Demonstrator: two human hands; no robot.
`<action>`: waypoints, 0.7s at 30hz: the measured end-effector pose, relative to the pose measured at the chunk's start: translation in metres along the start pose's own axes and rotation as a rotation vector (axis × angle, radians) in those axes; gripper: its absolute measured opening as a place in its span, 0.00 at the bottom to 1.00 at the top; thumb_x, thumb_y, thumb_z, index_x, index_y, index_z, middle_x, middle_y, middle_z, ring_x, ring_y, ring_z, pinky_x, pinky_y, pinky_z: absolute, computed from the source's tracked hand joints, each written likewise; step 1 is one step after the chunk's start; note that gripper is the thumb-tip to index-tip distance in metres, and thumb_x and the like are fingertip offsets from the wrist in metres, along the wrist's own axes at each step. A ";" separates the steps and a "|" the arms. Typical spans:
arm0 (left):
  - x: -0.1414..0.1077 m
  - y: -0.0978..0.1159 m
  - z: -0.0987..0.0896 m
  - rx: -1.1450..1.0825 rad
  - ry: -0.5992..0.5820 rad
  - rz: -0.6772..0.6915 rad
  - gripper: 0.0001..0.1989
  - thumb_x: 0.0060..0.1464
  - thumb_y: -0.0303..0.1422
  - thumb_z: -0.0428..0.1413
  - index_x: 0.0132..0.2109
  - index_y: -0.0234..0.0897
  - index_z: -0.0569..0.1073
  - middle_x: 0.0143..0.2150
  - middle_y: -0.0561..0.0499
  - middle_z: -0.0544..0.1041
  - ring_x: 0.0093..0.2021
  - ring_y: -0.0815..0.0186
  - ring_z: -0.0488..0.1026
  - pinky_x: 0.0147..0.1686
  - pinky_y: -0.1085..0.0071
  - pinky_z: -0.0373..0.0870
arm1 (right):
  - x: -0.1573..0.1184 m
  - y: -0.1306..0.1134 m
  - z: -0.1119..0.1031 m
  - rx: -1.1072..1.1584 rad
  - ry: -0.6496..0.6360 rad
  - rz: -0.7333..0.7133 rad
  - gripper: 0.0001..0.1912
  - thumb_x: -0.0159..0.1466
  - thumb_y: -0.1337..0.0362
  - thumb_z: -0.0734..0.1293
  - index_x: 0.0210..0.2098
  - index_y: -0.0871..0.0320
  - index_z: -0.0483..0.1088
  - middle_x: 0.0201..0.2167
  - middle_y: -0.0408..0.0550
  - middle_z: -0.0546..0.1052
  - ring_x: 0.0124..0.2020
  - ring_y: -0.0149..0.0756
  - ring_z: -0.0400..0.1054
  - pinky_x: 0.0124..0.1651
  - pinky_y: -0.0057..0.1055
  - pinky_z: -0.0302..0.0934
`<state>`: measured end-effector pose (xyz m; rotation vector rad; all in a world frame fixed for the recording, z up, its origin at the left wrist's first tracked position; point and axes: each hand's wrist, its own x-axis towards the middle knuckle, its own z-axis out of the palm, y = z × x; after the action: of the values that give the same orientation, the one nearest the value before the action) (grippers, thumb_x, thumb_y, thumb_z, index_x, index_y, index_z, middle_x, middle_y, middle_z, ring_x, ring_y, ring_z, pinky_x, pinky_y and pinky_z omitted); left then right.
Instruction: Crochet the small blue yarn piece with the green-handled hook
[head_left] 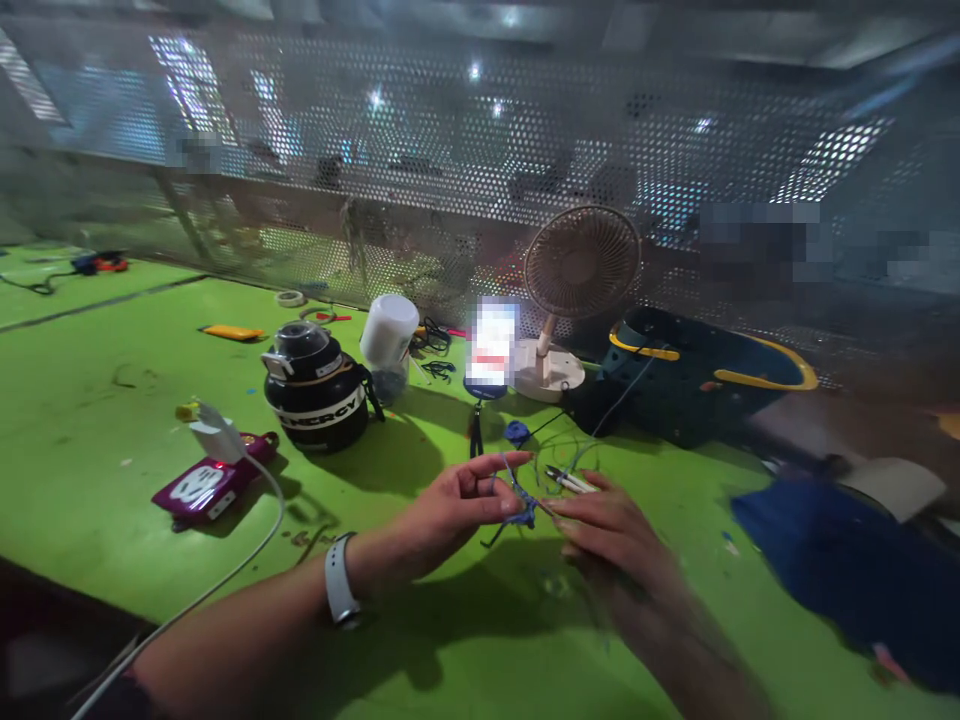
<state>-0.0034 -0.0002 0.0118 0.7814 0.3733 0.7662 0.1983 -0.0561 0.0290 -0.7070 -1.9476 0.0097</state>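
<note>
In the head view, my left hand (461,505) pinches a small blue crochet piece (525,516) between thumb and fingers. Its index finger is stretched out, with blue yarn running over it. My right hand (622,530) is closed around a thin crochet hook (546,509), whose tip meets the piece; most of the hook is hidden by the fingers. Just beyond the right fingers lies a pair of white-handled snips (571,480) with dark tips. A second small blue crochet piece (517,432) rests on the green table (420,640), farther off.
A phone (491,345) on a stand faces me, beside a small fan (583,262). Behind the right hand is a dark basket (675,395) with yellow handles. To the left are a black bottle (319,400), a white container (390,325) and a purple power strip (206,488) with a trailing cable.
</note>
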 end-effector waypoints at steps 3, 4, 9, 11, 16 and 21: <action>0.000 0.006 -0.001 0.046 0.012 0.026 0.27 0.45 0.27 0.68 0.54 0.36 0.75 0.28 0.54 0.75 0.31 0.72 0.71 0.42 0.71 0.64 | 0.002 0.002 -0.003 0.114 0.058 0.081 0.09 0.64 0.68 0.69 0.43 0.51 0.76 0.37 0.44 0.83 0.38 0.36 0.78 0.57 0.44 0.65; 0.000 0.007 -0.001 0.060 0.016 0.029 0.26 0.45 0.27 0.68 0.54 0.36 0.76 0.28 0.54 0.75 0.31 0.72 0.71 0.42 0.71 0.64 | 0.001 0.002 -0.004 0.143 0.075 0.109 0.09 0.63 0.69 0.69 0.43 0.51 0.76 0.36 0.44 0.83 0.38 0.37 0.78 0.57 0.45 0.65; 0.000 0.009 0.000 0.079 0.027 0.043 0.25 0.43 0.29 0.69 0.51 0.36 0.78 0.28 0.54 0.75 0.30 0.73 0.70 0.41 0.72 0.64 | -0.004 0.001 -0.009 0.268 0.074 0.264 0.14 0.62 0.73 0.69 0.43 0.49 0.76 0.36 0.43 0.83 0.37 0.38 0.77 0.60 0.52 0.60; -0.001 0.009 0.000 0.098 0.017 0.039 0.25 0.44 0.29 0.69 0.51 0.36 0.78 0.29 0.54 0.75 0.31 0.72 0.70 0.41 0.72 0.65 | -0.007 0.003 -0.010 0.315 0.075 0.353 0.13 0.62 0.72 0.69 0.42 0.49 0.77 0.36 0.43 0.83 0.39 0.38 0.77 0.60 0.52 0.60; -0.004 0.007 -0.001 0.284 0.006 0.067 0.26 0.49 0.31 0.66 0.56 0.40 0.75 0.33 0.52 0.76 0.33 0.70 0.72 0.40 0.71 0.67 | -0.015 0.012 0.002 0.628 0.214 0.752 0.02 0.62 0.62 0.71 0.34 0.52 0.77 0.32 0.46 0.83 0.40 0.43 0.79 0.42 0.41 0.75; -0.006 -0.003 0.002 0.641 0.065 0.303 0.26 0.52 0.34 0.64 0.59 0.39 0.72 0.35 0.50 0.77 0.36 0.67 0.72 0.41 0.68 0.68 | -0.016 0.003 0.025 0.671 0.293 0.888 0.11 0.61 0.54 0.71 0.30 0.55 0.76 0.29 0.47 0.83 0.28 0.40 0.79 0.32 0.37 0.76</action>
<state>-0.0048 -0.0068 0.0113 1.4395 0.5796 0.9698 0.1839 -0.0537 0.0024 -0.9721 -1.1063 0.9922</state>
